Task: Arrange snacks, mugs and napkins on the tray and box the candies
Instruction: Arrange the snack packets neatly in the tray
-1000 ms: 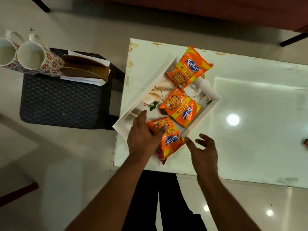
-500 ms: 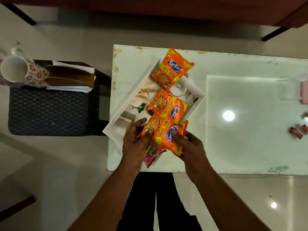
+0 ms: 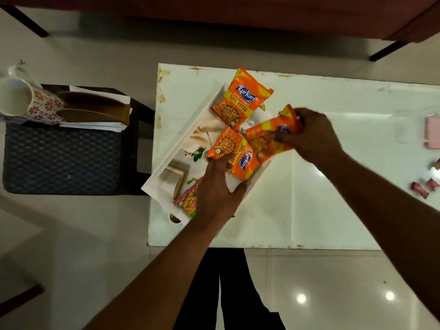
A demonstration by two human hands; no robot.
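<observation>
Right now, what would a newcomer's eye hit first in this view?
Two bright orange snack packets lie on the white tray at the left end of the table, and the right hand grips a third packet just above the tray's right edge. The left hand lies spread over the tray's near corner, on a pink packet. Off to the left, a floral mug and napkins sit on a dark stool.

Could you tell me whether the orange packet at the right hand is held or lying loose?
Held. The right hand grips the orange packet at one end, over the tray; blur hides whether it touches anything below.
</observation>
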